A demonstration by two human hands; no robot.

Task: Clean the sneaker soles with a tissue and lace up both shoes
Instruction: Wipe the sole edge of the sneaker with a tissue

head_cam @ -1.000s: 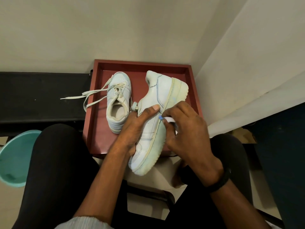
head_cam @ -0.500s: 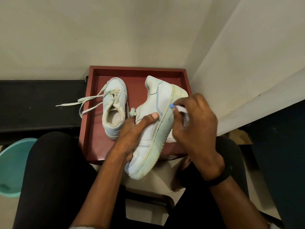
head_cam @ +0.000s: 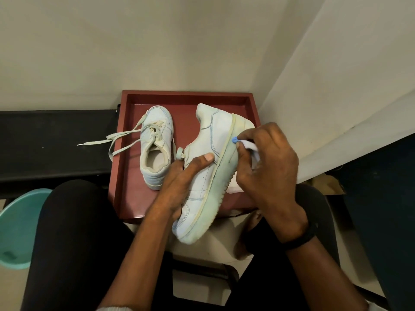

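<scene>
My left hand (head_cam: 184, 176) grips a white sneaker (head_cam: 211, 153) turned on its side, heel away from me, its pale greenish sole (head_cam: 222, 182) facing right. My right hand (head_cam: 267, 167) presses a white tissue (head_cam: 250, 145) against the sole's edge near the heel; a small blue bit shows at the fingertips. A second white sneaker (head_cam: 155, 144) stands upright in the red tray (head_cam: 190, 97), its loose laces (head_cam: 116, 140) trailing left over the tray's rim.
The tray rests against the wall corner, beside a black bench (head_cam: 56, 142) on the left. A teal bucket (head_cam: 18, 230) sits at the lower left by my knee. My legs in black flank a stool below the tray.
My right hand has slid the tissue along the sole from its middle toward the heel. The view has shifted down slightly. The left hand's grip holds steady.
</scene>
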